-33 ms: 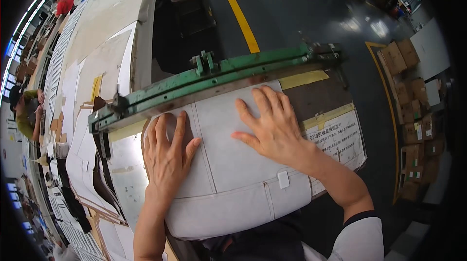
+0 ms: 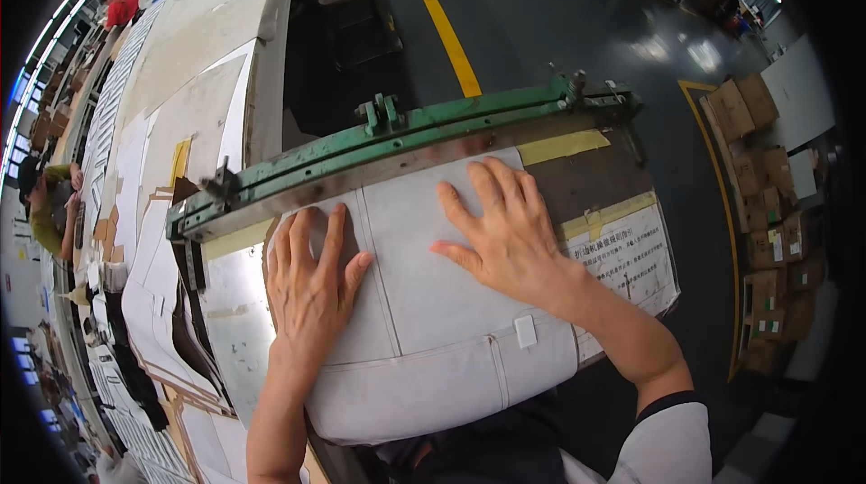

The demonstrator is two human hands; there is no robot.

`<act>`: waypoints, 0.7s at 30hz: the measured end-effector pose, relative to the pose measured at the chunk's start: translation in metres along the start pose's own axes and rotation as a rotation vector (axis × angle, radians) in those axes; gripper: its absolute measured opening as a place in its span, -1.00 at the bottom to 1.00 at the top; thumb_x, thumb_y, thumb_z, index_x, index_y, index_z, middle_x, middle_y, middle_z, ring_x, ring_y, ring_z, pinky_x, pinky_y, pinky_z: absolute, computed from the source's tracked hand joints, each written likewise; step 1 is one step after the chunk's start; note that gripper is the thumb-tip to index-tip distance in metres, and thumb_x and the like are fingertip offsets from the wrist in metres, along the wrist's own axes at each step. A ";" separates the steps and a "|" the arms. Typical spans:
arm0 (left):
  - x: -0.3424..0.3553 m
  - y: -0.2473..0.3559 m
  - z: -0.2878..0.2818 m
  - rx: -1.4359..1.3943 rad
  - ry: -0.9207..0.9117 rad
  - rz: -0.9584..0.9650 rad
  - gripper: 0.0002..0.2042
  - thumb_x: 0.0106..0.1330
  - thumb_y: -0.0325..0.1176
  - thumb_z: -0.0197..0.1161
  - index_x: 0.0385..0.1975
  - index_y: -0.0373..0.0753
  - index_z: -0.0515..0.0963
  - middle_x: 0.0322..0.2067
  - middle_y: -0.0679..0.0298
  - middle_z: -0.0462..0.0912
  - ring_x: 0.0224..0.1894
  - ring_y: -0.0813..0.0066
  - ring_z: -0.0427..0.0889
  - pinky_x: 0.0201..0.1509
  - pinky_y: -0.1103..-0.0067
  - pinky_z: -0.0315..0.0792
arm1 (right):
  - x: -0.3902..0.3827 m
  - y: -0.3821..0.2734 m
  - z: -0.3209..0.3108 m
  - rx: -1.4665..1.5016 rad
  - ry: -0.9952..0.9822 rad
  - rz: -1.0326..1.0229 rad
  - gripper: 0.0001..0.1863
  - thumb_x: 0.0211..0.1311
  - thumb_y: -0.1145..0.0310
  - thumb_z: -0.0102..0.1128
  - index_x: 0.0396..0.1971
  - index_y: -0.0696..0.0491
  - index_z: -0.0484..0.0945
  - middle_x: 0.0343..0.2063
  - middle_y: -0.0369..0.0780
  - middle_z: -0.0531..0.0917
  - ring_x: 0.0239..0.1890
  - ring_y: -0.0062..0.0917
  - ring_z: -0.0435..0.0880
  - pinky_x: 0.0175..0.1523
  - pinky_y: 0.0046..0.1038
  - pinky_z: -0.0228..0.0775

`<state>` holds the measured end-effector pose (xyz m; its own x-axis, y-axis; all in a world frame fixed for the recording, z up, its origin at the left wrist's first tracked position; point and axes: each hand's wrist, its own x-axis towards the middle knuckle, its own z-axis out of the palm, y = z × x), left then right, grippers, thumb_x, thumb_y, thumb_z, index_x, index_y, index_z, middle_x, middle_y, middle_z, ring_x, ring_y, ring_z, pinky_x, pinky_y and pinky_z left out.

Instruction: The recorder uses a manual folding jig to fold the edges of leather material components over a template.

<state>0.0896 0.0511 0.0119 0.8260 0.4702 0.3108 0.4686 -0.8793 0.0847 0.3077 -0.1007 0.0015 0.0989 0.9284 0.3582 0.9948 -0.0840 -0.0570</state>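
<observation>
A light grey-white sheet with stitched seams (image 2: 433, 304) lies on a metal worktop, its near end curving down over the front edge. My left hand (image 2: 311, 281) rests on the sheet's left part, fingers spread and pointing away from me. Over its right part my right hand (image 2: 505, 240) lies with the fingers apart, pressing on the surface. The sheet's far edge meets a long green metal bar (image 2: 397, 141) with bolts, just beyond my fingertips; whether it passes under the bar is hidden. A small white rectangular tag (image 2: 525, 332) is on the sheet near my right wrist.
Yellow tape (image 2: 564, 147) and a printed notice (image 2: 627, 254) are on the worktop at the right. A long table (image 2: 194, 69) with sheets and card pieces runs along the left, where a co-worker (image 2: 50, 209) sits. Cardboard boxes (image 2: 767, 213) stack at the far right.
The green bar has shifted and turned slightly, so that its bolts stand differently and more of its lower face shows. My hands and the sheet have hardly moved.
</observation>
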 end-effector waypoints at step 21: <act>-0.006 0.000 0.005 -0.056 0.076 -0.041 -0.55 0.52 -0.11 0.19 0.30 -0.16 0.53 0.23 0.05 0.45 0.33 -0.06 0.39 0.42 0.13 0.28 | -0.001 0.000 0.006 0.004 0.102 -0.028 -0.42 0.34 -0.04 0.30 0.13 0.12 0.53 0.11 0.07 0.46 0.21 -0.06 0.40 0.22 -0.05 0.29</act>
<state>0.0861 0.0487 0.0055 0.7794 0.5009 0.3763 0.4820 -0.8631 0.1506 0.3075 -0.0994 -0.0042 0.0730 0.8888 0.4524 0.9972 -0.0569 -0.0492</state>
